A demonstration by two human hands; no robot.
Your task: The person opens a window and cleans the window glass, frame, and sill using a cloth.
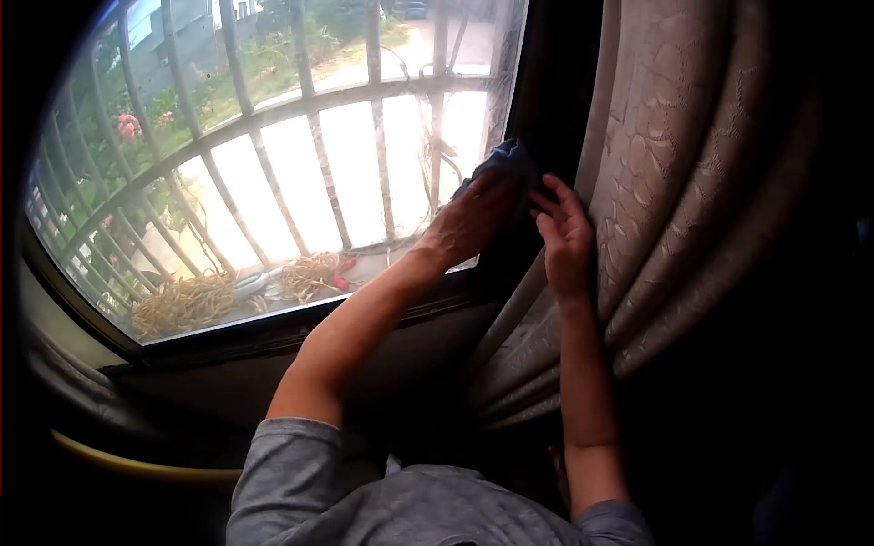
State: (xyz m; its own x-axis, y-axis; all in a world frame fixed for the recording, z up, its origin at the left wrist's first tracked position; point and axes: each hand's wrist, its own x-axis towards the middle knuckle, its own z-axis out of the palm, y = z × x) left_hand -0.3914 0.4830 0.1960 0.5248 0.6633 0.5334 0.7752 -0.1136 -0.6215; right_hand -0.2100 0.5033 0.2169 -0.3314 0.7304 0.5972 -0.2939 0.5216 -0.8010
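A bunched blue cloth (pixel 512 158) is under my left hand (pixel 473 217), whose fingers press it against the right edge of the window pane (pixel 364 173), by the dark frame. Part of the cloth sticks out above the fingers. Just to the right, my right hand (pixel 566 238) is raised with its fingers apart and slightly curled, holding nothing. It lies in front of the edge of the patterned curtain (pixel 655 182); whether it touches the fabric I cannot tell.
Beyond the glass are metal bars (pixel 314 146) and a ledge with dried straw-like bundles (pixel 187 305) and a red object (pixel 344 273). The dark window frame (pixel 309 318) runs below. A yellow curved rim (pixel 155 469) shows at lower left. Deep shadow hides the right side.
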